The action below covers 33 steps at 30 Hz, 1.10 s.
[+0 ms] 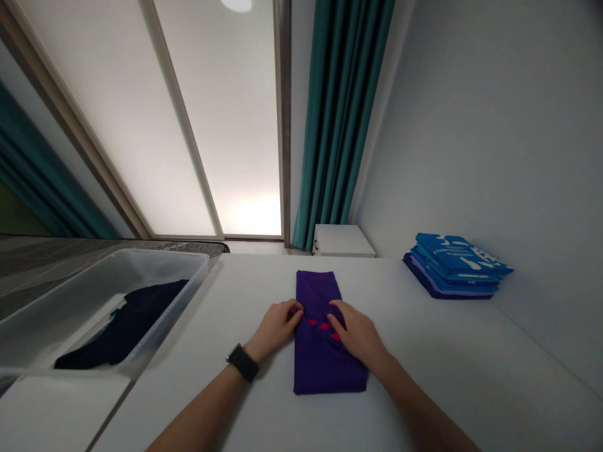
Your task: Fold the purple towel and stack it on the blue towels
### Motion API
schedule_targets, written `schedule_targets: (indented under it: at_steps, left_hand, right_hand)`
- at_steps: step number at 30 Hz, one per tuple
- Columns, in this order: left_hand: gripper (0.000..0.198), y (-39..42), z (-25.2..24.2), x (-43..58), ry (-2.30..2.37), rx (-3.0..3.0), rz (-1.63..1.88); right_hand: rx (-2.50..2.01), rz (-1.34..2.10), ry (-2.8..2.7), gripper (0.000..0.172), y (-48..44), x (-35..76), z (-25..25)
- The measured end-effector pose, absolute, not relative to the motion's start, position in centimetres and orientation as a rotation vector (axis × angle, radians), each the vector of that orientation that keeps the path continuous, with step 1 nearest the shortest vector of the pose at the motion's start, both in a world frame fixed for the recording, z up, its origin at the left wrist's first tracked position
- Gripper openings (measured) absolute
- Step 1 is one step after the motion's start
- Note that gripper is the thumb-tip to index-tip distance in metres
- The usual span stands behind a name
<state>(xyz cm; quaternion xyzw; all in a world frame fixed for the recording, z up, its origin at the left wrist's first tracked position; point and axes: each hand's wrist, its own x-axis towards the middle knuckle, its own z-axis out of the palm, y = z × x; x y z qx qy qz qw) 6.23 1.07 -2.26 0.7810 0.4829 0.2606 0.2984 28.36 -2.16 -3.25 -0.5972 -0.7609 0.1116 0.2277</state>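
Note:
A purple garment (320,367) with pink-red marks lies folded into a long narrow rectangle on the white table (226,411). At its left edge my left hand (279,323), with a dark watch on the wrist, has thumb and fingers closed on the fabric. My right hand (360,333) rests over the garment's right side, thumb and forefinger apart on top of the cloth. Its other fingers are partly hidden. Further right sits a stack of folded garments (456,267), blue with white print on top and purple and dark navy below.
A translucent plastic bin (202,267) on the left holds a dark navy garment (141,320). Beyond the table's far edge stands a small white cabinet (343,242). A wall (494,125) runs along the right, with a teal curtain (346,113) and frosted panels (221,113) behind.

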Motion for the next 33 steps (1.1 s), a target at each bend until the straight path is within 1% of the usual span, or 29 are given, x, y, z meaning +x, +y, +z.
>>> schedule_targets:
  at_steps: [9,13,16,21,23,28,33]
  left_hand:
    - [0.023,1.2,-2.5,6.6,1.33,2.095,0.736]
    - [0.027,1.0,-1.8,5.8,1.388,2.042,0.821]
    - [0.03,0.3,-1.1,5.0,1.456,2.015,0.822]
    - [0.03,-3.5,0.0,4.7,1.477,2.007,0.693]
    - [0.029,-5.7,0.0,4.9,1.489,2.042,0.67]
    - [0.029,-9.9,-1.4,5.5,1.481,2.023,0.714]
    - [0.031,-11.2,-2.7,6.2,1.49,1.969,0.798]
  right_hand:
    - [-1.631,0.314,-2.126,0.029,-1.5,28.7,-3.4]
    - [-1.632,0.341,-1.969,0.033,-1.3,29.4,-3.0]
    - [-1.684,0.438,-1.809,0.035,-1.8,30.5,-2.4]
    - [-1.675,0.71,-1.597,0.039,-5.8,31.5,-1.9]
    - [-1.655,0.761,-1.536,0.042,-8.0,31.3,-2.2]
    - [-1.593,0.741,-1.432,0.045,-12.1,30.1,-3.4]
    - [-1.526,0.733,-1.426,0.045,-13.1,28.9,-4.0]
